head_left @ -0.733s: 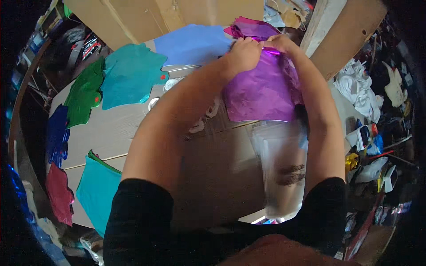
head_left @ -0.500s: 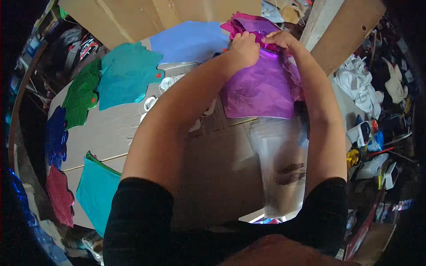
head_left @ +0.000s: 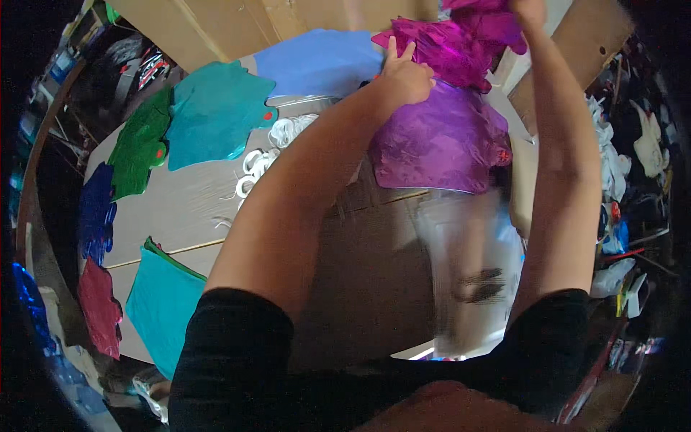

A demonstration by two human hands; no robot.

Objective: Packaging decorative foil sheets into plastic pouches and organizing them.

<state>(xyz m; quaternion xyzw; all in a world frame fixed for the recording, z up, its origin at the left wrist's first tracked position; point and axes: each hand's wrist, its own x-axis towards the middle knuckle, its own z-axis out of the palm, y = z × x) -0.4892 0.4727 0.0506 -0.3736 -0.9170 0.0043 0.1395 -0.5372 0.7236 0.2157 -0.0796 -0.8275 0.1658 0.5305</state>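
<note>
My left hand (head_left: 409, 78) lies at the far side of the table, fingers stretched apart, where a stack of flat purple foil pieces (head_left: 439, 144) meets a crumpled magenta foil piece (head_left: 453, 49). Up at the top right, my right hand (head_left: 530, 13) is closed on the magenta foil piece, whose right end is raised. Part of that hand is cut off by the frame's dark rim. The purple stack has a wavy outline and a small red spot on its right edge.
Flat foil stacks in blue (head_left: 317, 63), teal (head_left: 216, 115), green (head_left: 140, 147), navy (head_left: 97, 212), dark red (head_left: 101, 309) and turquoise (head_left: 164, 299) ring the cardboard-topped table (head_left: 187, 209). White string rolls (head_left: 252, 164) lie mid-table. Cardboard (head_left: 216, 29) stands behind; clutter lies right.
My right hand has moved up and to the right, drawing the magenta foil with it and spreading it out. My left hand has loosened from a closed grip to stretched fingers.
</note>
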